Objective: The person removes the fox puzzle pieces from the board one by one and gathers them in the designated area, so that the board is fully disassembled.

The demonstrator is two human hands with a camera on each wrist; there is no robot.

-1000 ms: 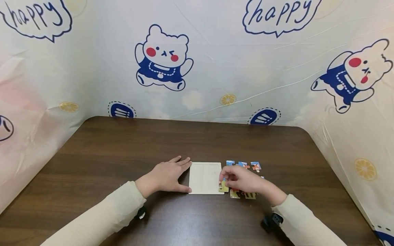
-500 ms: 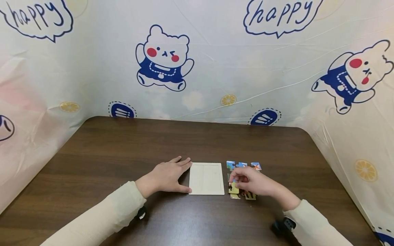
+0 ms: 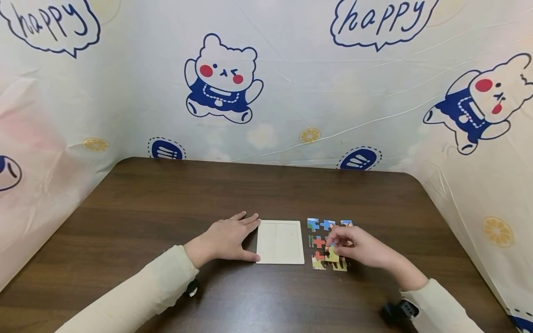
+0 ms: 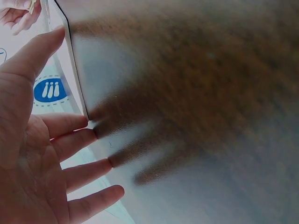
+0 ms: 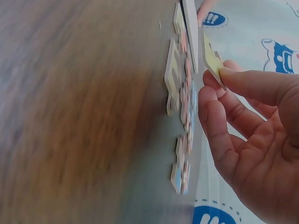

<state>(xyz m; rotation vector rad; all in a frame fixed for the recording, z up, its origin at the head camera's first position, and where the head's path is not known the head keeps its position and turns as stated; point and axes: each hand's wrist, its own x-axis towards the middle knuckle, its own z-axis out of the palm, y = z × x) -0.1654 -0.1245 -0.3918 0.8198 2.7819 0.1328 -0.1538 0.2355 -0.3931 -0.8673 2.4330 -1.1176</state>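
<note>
A pale square puzzle tray [image 3: 280, 242] with a raised rim lies flat on the table, its inside bare. My left hand [image 3: 226, 238] rests at the tray's left edge with fingers spread; in the left wrist view the thumb [image 4: 39, 53] and a fingertip touch the rim. Between thumb and fingers, my right hand [image 3: 360, 245] pinches a yellow-green puzzle piece [image 3: 332, 254], held above the other pieces. The right wrist view shows this puzzle piece [image 5: 212, 58] tilted and off the table. Part of the loose pieces is hidden under the right hand.
Several loose puzzle pieces [image 3: 318, 241] lie in rough rows just right of the tray, coloured blue, red and yellow. The dark wooden table [image 3: 200, 189] stretches around them. A printed cloth [image 3: 283, 92] hangs behind and at both sides.
My right hand has moved to the right with the puzzle piece, from the tray's right edge to over the loose pieces. The left hand has stayed at the tray.
</note>
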